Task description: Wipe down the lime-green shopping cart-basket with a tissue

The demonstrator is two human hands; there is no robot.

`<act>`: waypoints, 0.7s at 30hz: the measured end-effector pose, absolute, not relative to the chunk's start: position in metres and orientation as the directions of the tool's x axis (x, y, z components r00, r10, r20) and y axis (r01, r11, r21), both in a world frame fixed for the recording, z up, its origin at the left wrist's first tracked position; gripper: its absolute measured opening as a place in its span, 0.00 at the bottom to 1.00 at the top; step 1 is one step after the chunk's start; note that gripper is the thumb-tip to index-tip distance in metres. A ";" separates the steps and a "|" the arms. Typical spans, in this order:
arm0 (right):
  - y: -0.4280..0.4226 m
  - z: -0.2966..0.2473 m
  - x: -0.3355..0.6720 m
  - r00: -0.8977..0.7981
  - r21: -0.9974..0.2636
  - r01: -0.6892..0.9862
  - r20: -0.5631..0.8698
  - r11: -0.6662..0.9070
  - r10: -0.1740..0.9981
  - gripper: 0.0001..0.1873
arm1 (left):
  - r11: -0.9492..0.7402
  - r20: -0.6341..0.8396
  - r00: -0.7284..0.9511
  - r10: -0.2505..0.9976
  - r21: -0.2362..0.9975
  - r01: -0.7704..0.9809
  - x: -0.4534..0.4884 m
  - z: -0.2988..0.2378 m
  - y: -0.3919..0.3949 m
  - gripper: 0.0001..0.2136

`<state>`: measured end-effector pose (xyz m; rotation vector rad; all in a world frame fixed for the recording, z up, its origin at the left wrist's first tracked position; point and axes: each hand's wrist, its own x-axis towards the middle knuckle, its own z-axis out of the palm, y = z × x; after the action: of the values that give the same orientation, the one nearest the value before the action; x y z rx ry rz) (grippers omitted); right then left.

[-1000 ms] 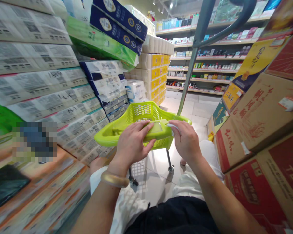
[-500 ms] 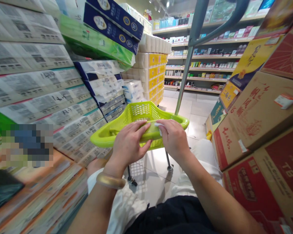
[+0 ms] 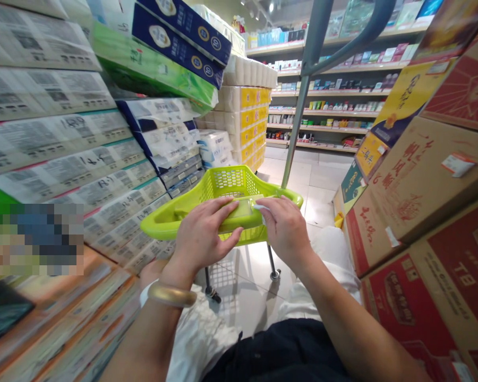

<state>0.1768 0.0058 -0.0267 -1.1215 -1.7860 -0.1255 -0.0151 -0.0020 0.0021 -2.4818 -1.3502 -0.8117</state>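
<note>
A lime-green shopping cart basket (image 3: 159, 225) with perforated walls stands in front of me on thin metal legs with casters. Over its near rim lies my left hand (image 3: 205, 228), fingers on top and thumb on the near side, gripping it. A gold bangle (image 3: 172, 294) circles that wrist. Closed at the rim's right part, my right hand (image 3: 284, 225) pinches a small white piece (image 3: 261, 206) that looks like tissue. Between the hands, a pale rectangular patch (image 3: 244, 206) shows on the rim; whether it is a label cannot be made out.
A metal pole (image 3: 296, 130) with a grey handle rises from the cart's right side. Stacked tissue packs (image 3: 51, 90) line the left. Cardboard cartons (image 3: 414, 180) stand close on the right. Shelves of small goods (image 3: 330, 111) run across the back, beyond a tiled floor (image 3: 316, 183).
My hands are slightly farther apart, uncovering more of the pale patch on the rim. The whole scene has shifted a little to the left in view.
</note>
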 end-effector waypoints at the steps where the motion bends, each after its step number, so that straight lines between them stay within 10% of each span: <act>1: 0.007 -0.027 0.181 -0.087 -0.389 0.727 0.765 0.566 0.639 0.12 | -0.563 0.551 0.432 0.714 0.084 0.822 -0.016 0.002 -0.002 0.22; 21: 0.011 -0.028 0.205 -0.003 -0.509 0.639 0.748 0.576 0.664 0.11 | -0.538 0.554 0.394 0.734 0.120 0.834 -0.020 0.003 0.000 0.19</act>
<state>0.2046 0.0112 -0.0275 -1.0958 -1.6865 0.0279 -0.0202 0.0001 0.0032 -2.4696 -1.4051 -0.8423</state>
